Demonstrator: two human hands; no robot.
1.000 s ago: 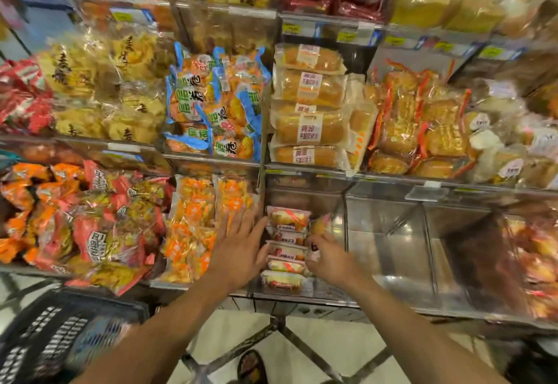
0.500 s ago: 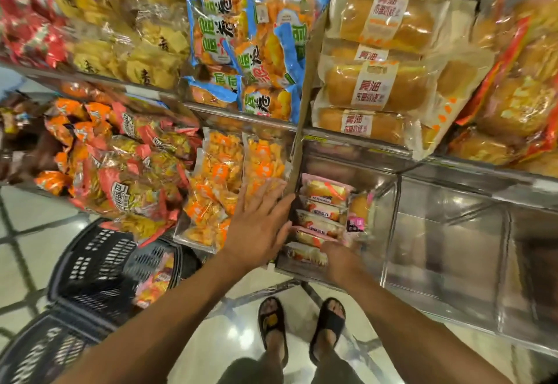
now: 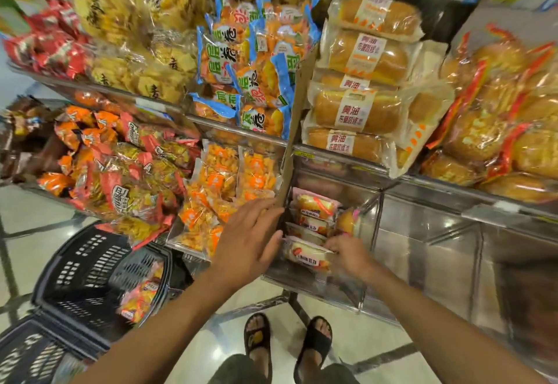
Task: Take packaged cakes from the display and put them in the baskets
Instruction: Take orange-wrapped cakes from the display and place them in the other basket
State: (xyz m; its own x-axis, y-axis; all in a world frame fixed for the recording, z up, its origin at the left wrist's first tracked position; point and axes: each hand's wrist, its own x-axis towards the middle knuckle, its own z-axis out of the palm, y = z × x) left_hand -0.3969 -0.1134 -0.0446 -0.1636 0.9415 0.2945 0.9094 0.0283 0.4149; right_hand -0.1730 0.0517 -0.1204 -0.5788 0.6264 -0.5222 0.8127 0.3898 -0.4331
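The left hand (image 3: 250, 238) is flat and open, fingers spread, its fingertips against the foot of the cardboard divider (image 3: 297, 118) and the left edge of the row of packaged cakes (image 3: 314, 211). The right hand (image 3: 347, 252) is down in the steel bin (image 3: 317, 285) on the lower shelf. Its fingers are curled around the right end of the front cake (image 3: 306, 256), a clear pack with a pale sponge and a red-and-white label. That pack is tipped toward the person, while the ones behind it stand in a line toward the back of the bin. One more bun-like pack (image 3: 347, 220) leans just to the right of the row.

Down on the tiled floor, to the person's left, sits a black slotted basket (image 3: 87, 266) with an orange and yellow packet (image 3: 140, 299) lying in it. A second basket (image 3: 27, 356) shows at the bottom-left corner, touching the first.

Left of the divider are orange snack bags (image 3: 223, 178), then a heap of red-and-orange packets (image 3: 120, 172). On the shelf above lie long loaves (image 3: 359, 111) with white labels, blue-edged bags (image 3: 250, 75) beside them, and round buns in red-trimmed wrap (image 3: 498, 130) to the right. The person's feet, in black sandals (image 3: 256, 338), stand below the bin.
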